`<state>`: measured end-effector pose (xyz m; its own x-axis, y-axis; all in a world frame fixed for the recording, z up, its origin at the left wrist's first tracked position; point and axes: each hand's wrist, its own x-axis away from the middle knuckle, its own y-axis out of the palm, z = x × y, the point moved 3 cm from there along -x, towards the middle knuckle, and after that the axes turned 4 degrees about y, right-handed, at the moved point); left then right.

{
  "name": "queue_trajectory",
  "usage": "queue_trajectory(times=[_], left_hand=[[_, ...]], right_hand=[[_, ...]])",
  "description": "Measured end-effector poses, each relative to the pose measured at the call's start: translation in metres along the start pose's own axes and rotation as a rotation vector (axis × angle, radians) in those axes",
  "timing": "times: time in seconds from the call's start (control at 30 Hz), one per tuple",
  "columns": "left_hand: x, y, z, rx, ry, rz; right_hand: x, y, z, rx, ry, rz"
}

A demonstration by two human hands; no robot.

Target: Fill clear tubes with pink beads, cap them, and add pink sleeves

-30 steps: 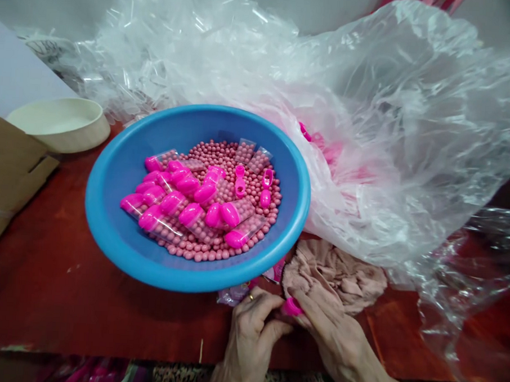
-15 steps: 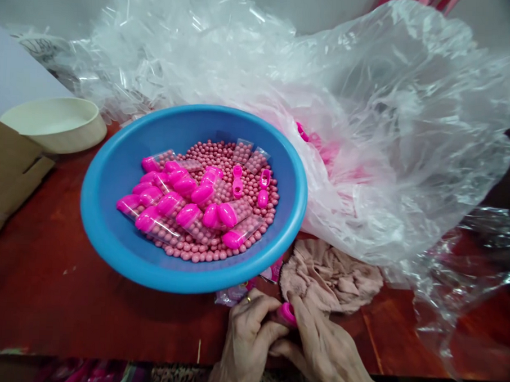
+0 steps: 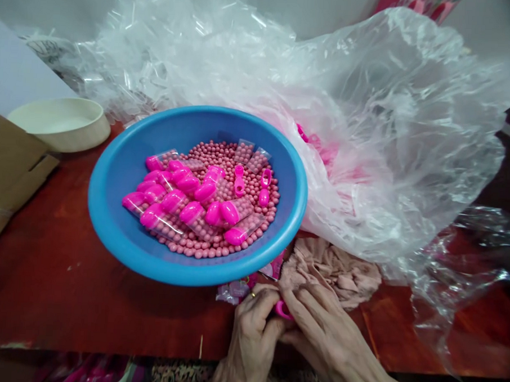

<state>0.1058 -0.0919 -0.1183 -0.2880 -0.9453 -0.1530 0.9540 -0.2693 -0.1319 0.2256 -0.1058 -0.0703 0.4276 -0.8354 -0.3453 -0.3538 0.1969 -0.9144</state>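
Close together at the table's front edge, my left hand (image 3: 253,329) and my right hand (image 3: 319,323) both have their fingers closed around a small bright pink plastic cap (image 3: 283,309). Only the cap's open rim shows between the fingers; whatever lies below it is hidden. Just beyond them stands a blue basin (image 3: 184,272) full of small pink balls (image 3: 202,249). Several clear tubes with pink caps (image 3: 191,212), filled with such balls, lie on top. Two opened pink caps (image 3: 265,187) rest on the balls at the right.
A crumpled beige cloth (image 3: 348,271) lies beyond my right hand. Small purple packets (image 3: 233,291) sit by the basin. A large clear plastic bag (image 3: 392,135) with pink pieces spreads at the right. Clear plastic tubes (image 3: 129,56) pile up behind; a cream bowl (image 3: 67,129) and cardboard box (image 3: 10,174) stand left.
Both hands stay on the pink cap. My right hand's fingers have moved forward and lie more over it, so less of the cap shows. The camera view has shifted slightly.
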Motion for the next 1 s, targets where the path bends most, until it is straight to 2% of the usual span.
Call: queue_trajectory(times=[0.07, 0.13, 0.17, 0.27, 0.37, 0.43, 0.53, 0.67, 0.77, 1.0], left_hand=[[-0.001, -0.001, 0.002, -0.021, 0.025, 0.009], [-0.001, -0.001, 0.006, -0.043, 0.119, 0.011], [-0.001, -0.001, 0.008, -0.056, 0.17, 0.006], [0.002, 0.003, 0.013, -0.129, 0.3, -0.008], [0.005, 0.007, 0.013, -0.206, 0.354, 0.017], [0.006, 0.008, 0.011, -0.205, 0.352, 0.03], [0.005, 0.008, 0.009, -0.19, 0.339, 0.046], [0.005, 0.004, 0.009, -0.173, 0.379, 0.143], [0.005, 0.003, 0.008, -0.156, 0.403, 0.199], [0.004, 0.005, 0.005, -0.086, 0.328, 0.136]], right_hand=[[-0.009, -0.013, 0.002, -0.117, 0.084, -0.098], [-0.019, -0.02, 0.005, -0.213, 0.218, -0.261], [-0.024, -0.021, 0.007, -0.219, 0.266, -0.278], [-0.037, -0.008, 0.01, -0.179, 0.405, -0.298], [-0.045, 0.014, 0.009, -0.164, 0.525, -0.341], [-0.047, 0.021, 0.007, -0.146, 0.54, -0.342], [-0.048, 0.021, 0.003, -0.069, 0.499, -0.291], [-0.05, 0.017, -0.003, -0.009, 0.434, -0.201], [-0.052, 0.019, -0.003, -0.017, 0.458, -0.203], [-0.052, 0.021, -0.002, -0.108, 0.568, -0.268]])
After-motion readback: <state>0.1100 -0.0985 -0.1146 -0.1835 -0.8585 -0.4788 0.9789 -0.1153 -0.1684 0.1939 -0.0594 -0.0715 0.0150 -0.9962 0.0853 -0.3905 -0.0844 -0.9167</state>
